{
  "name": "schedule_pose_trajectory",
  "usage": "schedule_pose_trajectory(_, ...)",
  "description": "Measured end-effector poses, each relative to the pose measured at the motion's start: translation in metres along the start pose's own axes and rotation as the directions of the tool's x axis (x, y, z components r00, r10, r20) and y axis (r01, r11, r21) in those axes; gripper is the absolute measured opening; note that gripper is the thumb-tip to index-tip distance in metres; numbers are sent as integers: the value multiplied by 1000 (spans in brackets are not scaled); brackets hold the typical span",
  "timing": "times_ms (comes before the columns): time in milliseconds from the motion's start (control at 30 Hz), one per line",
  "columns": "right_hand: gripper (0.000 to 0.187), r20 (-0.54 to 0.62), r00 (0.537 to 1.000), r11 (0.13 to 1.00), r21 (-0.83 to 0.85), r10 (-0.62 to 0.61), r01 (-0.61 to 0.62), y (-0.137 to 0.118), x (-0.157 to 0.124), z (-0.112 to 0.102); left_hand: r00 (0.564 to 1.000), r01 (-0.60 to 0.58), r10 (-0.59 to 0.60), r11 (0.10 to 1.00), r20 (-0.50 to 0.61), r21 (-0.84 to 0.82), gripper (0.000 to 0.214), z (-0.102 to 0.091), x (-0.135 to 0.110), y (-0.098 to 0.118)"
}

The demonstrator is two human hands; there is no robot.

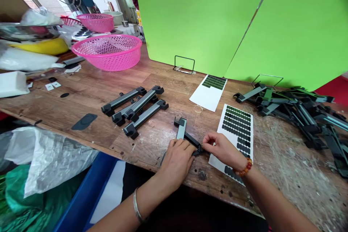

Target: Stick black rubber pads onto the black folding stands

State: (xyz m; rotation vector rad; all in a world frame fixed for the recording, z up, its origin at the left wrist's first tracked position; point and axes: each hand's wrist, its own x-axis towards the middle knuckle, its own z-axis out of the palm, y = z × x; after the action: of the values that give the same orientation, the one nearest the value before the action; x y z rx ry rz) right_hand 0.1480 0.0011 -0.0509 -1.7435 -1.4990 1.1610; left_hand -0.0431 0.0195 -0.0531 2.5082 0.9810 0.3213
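Resting over a grey and black bracket [181, 128] near the front edge of the wooden table [160, 76], the left hand [178, 157] covers its lower part, with the fingers bent across it and keeping it against the tabletop. The upper end of the bracket shows beyond the knuckles, its black hook pointing away from the person, while a black arm [193, 139] slants out to the right. At the tip of that arm is the right hand [224, 150], thumb and forefinger brought close to each other; whether they are clamped on the tip or on some small piece, I cannot tell. A bangle [136, 204] circles the left wrist and a bead bracelet [246, 166] the right. Partly under the right hand and wrist lies a white sheet [231, 136] with rows of dark rounded pads, some spots bare. Farther back, near the green board [206, 14], a second sheet [206, 96] carries dark strips across its far end. To the left of the hands, several similar brackets [146, 116] lie side by side at a slant, and well to the right a tangled heap of brackets [303, 114] spreads over the wood. A pink basket [119, 61] stands at the back left, and a dark flat patch [84, 121] lies near the table's front edge.
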Motion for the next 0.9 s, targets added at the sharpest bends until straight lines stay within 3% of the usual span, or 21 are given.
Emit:
schedule_pose_trajectory(600,7,51,996,997,40,70,-72,1,3,4,999,-20,19,1000,-25,-10,22,1,-1,-2)
schedule_pose_trajectory(900,5,-35,997,997,-36,73,-75,3,0,10,1000,-24,24,1000,-12,-17,21,0,-1,-3)
